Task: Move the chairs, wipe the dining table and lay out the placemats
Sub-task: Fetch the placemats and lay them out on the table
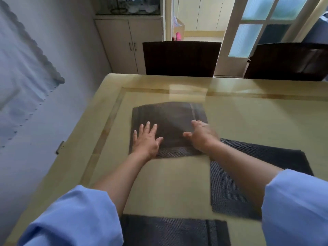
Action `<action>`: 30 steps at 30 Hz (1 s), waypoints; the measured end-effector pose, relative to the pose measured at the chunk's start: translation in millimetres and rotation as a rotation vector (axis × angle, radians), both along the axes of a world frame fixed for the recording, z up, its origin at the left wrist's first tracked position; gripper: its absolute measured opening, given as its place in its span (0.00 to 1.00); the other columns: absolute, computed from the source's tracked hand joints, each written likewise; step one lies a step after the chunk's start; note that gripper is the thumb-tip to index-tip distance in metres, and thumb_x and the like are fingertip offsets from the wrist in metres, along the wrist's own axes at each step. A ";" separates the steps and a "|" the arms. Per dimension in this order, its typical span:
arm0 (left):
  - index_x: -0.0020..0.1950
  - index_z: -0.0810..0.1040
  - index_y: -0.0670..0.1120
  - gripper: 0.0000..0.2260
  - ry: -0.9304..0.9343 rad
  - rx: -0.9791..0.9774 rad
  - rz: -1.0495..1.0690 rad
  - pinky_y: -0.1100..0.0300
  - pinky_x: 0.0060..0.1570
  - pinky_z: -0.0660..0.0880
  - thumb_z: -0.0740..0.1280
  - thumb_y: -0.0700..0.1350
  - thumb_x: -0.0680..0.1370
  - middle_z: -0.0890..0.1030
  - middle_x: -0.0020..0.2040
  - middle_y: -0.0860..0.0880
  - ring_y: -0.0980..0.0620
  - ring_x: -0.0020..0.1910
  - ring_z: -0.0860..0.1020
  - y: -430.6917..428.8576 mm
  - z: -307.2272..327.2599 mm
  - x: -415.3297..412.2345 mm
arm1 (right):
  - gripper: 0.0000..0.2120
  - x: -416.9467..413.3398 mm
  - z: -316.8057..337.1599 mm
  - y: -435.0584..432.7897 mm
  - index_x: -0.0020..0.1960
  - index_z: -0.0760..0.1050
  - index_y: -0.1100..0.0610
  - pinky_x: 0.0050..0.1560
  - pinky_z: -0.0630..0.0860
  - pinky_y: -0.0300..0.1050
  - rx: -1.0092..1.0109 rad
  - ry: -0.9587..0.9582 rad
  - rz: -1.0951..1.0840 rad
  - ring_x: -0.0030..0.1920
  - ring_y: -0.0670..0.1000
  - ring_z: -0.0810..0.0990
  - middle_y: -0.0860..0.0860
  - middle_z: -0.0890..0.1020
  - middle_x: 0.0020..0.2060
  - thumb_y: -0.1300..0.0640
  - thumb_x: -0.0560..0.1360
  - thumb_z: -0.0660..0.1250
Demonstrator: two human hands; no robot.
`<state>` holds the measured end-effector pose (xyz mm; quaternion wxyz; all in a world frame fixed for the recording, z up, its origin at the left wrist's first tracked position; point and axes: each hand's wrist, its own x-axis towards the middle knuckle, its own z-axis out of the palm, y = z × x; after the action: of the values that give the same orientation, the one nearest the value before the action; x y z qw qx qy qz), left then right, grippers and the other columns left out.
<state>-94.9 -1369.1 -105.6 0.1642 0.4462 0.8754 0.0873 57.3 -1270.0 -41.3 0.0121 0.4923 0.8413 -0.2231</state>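
Item: far placemat point(170, 119), dark woven, lying flat at the centre of the frame on the glossy dining table point(248, 118), in front of the left chair point(180, 58). Left hand point(146, 140): released, palm down, fingers spread on the mat's lower left part. Right hand point(202, 137): blurred, resting on the mat's lower right edge with fingers loosely curved; whether it pinches the edge cannot be told. Step in hand, by judgement: squaring and smoothing this mat; best done by pressing with flat palms and sliding it until its far edge runs parallel to the table's inlaid border point(230, 93), centred on that chair. Also present: second placemat point(248, 174), lower right, skewed and partly under the right forearm; third placemat point(174, 231), bottom centre; right chair point(287, 62), upper right; cabinet point(122, 45), upper left. Obstructions: none on the bare tabletop; the sleeve may drag the skewed mat.
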 end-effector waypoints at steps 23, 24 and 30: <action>0.66 0.71 0.47 0.19 0.221 0.209 0.022 0.48 0.70 0.57 0.57 0.54 0.79 0.68 0.69 0.41 0.42 0.68 0.64 139.2 -44.7 -97.2 | 0.13 -61.2 -99.6 131.7 0.56 0.74 0.56 0.61 0.69 0.47 0.211 -0.106 0.114 0.65 0.57 0.69 0.52 0.75 0.61 0.52 0.79 0.56; 0.64 0.73 0.46 0.18 0.252 0.265 0.039 0.49 0.67 0.60 0.58 0.54 0.79 0.70 0.66 0.41 0.41 0.65 0.67 138.7 -46.7 -93.0 | 0.14 -62.3 -101.5 137.8 0.57 0.73 0.57 0.65 0.68 0.49 0.197 -0.110 0.130 0.67 0.56 0.67 0.52 0.73 0.62 0.51 0.79 0.55; 0.74 0.59 0.50 0.21 0.117 0.210 0.009 0.47 0.73 0.40 0.50 0.54 0.81 0.58 0.76 0.48 0.49 0.76 0.51 156.1 -61.3 -90.3 | 0.18 -68.2 -105.9 165.8 0.66 0.66 0.57 0.73 0.58 0.50 0.134 -0.087 0.145 0.74 0.55 0.57 0.52 0.65 0.70 0.50 0.81 0.52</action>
<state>-185.2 -1213.0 -166.9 0.0649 0.4611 0.8716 0.1531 -11.0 -1104.2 -147.2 0.0319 0.4392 0.8863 -0.1433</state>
